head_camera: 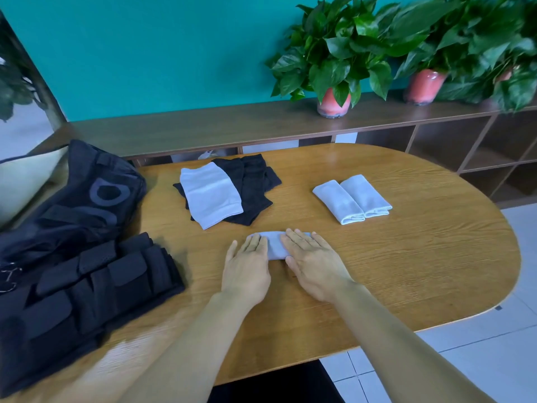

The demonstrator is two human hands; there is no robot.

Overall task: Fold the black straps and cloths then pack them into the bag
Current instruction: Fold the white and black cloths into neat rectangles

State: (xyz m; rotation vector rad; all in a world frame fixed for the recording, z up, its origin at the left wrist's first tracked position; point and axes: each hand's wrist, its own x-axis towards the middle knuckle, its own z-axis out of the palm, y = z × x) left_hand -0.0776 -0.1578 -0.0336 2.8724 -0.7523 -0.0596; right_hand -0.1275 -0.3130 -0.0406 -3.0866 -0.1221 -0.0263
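Folding step: left hand [247, 266] and right hand [315, 264], fingers spread flat, press a small grey cloth [274, 245] on the near-centre surface [406, 257]. Next move likely needs another fold, then stacking by the folded pair [352, 198]; bag [72, 199] sits far left.

Glossy wood-grain table [406, 257], soft matt cloth [274, 247] – black mesh bag [87, 193]

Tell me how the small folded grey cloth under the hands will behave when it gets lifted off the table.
The folded grey cloth is probably soft and floppy: it lies flat under the left hand and right hand. It looks thin, so likely light. Its fold may spring open unless pinched, since both open palms press it down.
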